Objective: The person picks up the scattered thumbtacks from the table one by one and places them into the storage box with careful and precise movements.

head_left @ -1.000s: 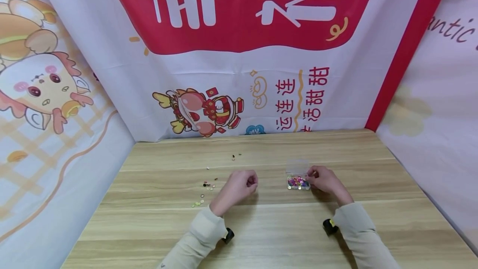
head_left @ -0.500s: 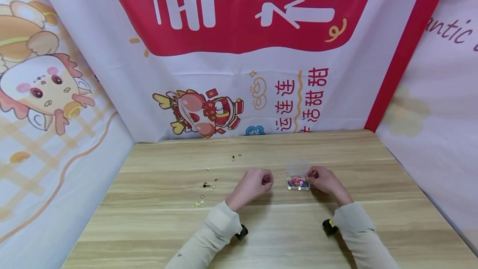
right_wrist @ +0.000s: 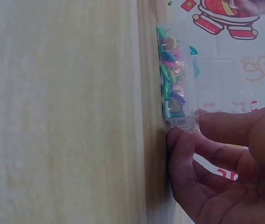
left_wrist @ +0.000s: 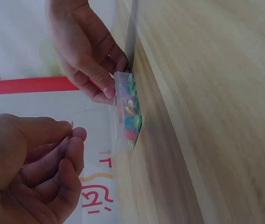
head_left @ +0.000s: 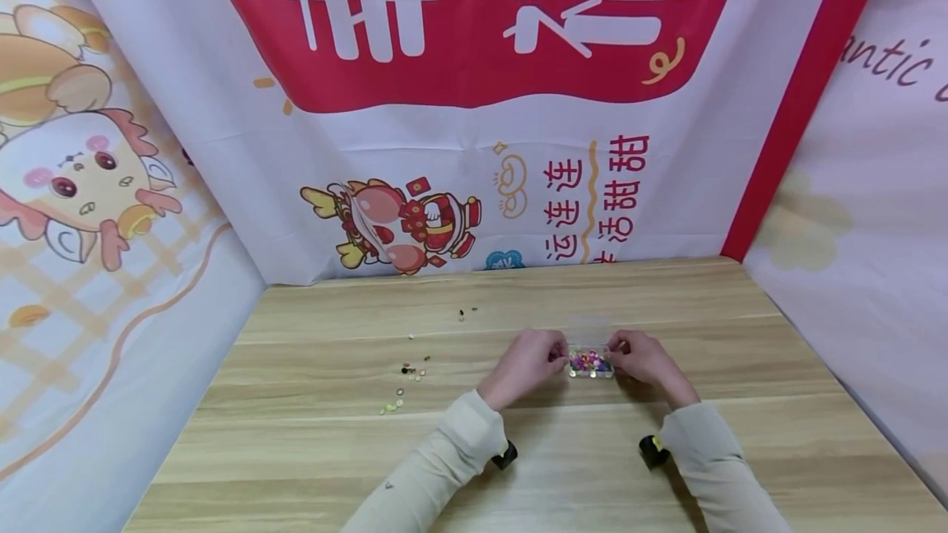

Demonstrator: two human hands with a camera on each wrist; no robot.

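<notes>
A small clear plastic box [head_left: 590, 363] filled with colourful little discs [right_wrist: 173, 79] stands on the table, its transparent lid [right_wrist: 221, 81] raised at the back. My right hand [head_left: 641, 354] holds the box by its right end, thumb and fingertips at the clear wall. On the other side, my left hand [head_left: 530, 359] is close to the box's left edge. In the left wrist view, my left hand [left_wrist: 39, 163] pinches a tiny pale piece [left_wrist: 72, 124] between thumb and forefinger, with most of it hidden by the fingertips. The other fingers curl inward.
Several tiny loose pieces lie on the wooden table [head_left: 311, 451] to the left, including dark ones [head_left: 406, 370] and yellowish ones [head_left: 389, 409]. A few more [head_left: 462, 315] lie farther back. A printed cloth [head_left: 474, 138] hangs behind the table's far edge.
My left hand has moved right across the table, from near the loose pieces to the box's left edge. My right hand and the box have stayed in place.
</notes>
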